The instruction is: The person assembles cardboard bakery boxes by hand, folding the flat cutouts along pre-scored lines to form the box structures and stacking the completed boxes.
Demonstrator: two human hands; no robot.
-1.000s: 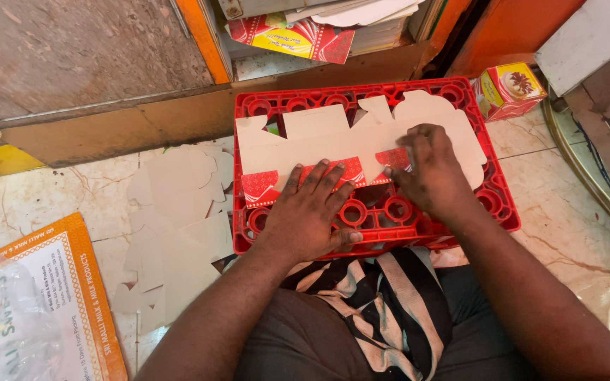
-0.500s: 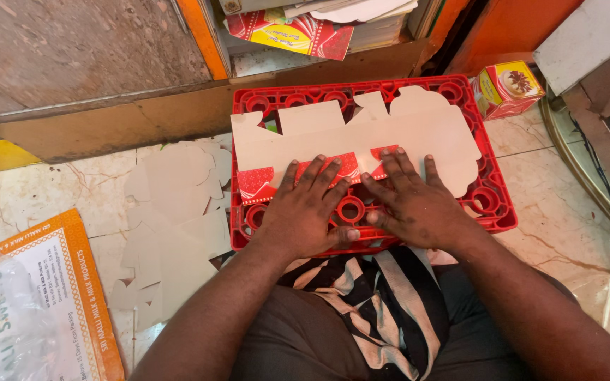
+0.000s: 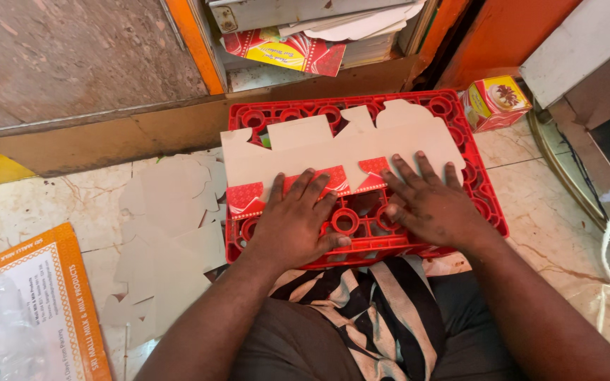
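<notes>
Left hand and right hand press flat, fingers spread, gripping nothing, on the flat die-cut red-and-grey cardboard box blank. Blank lies unfolded atop the red plastic crate. More blanks wait left of crate

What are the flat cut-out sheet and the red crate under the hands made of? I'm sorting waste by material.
The cut-out sheet looks like thin cardboard: matte beige face, die-cut flaps, red printed folded edge. The red crate looks like moulded plastic: slightly glossy, with ring-shaped cells. Both the left hand and the right hand lie flat on them.
</notes>
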